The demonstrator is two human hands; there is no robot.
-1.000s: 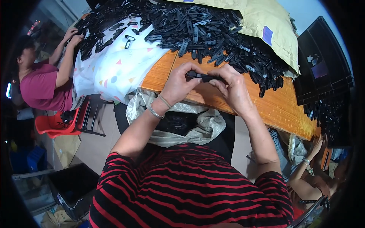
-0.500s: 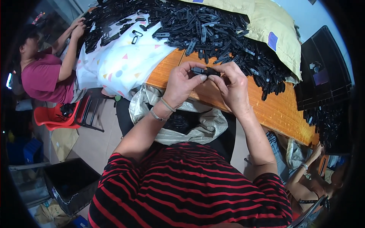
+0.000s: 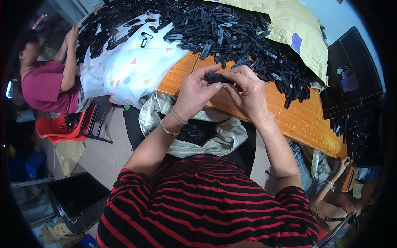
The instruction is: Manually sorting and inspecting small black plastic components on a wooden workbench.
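Observation:
My left hand [image 3: 193,94] and my right hand [image 3: 250,94] meet above the near edge of the wooden table. Between them is a small black plastic part [image 3: 214,76], pinched by thumb and fingers from both sides. Most of its right end is hidden behind my right fingers, so its exact kind is unclear. Beyond my hands lies a large heap of similar long black plastic parts [image 3: 221,33]. Below my hands, an open whitish woven sack [image 3: 233,138] rests at my lap with dark pieces [image 3: 192,133] inside.
A patterned white sheet [image 3: 120,74] covers the table's left side. Brown paper sacking [image 3: 289,25] borders the heap, and a black crate [image 3: 351,78] stands at right. One co-worker [image 3: 49,84] sits at left, another [image 3: 331,198] at lower right. A black bin [image 3: 78,198] is on the floor.
The part has turned between my fingers, and its grey end no longer shows. My right fingers have shifted slightly left over it. The left co-worker's hands have moved left, away from the heap.

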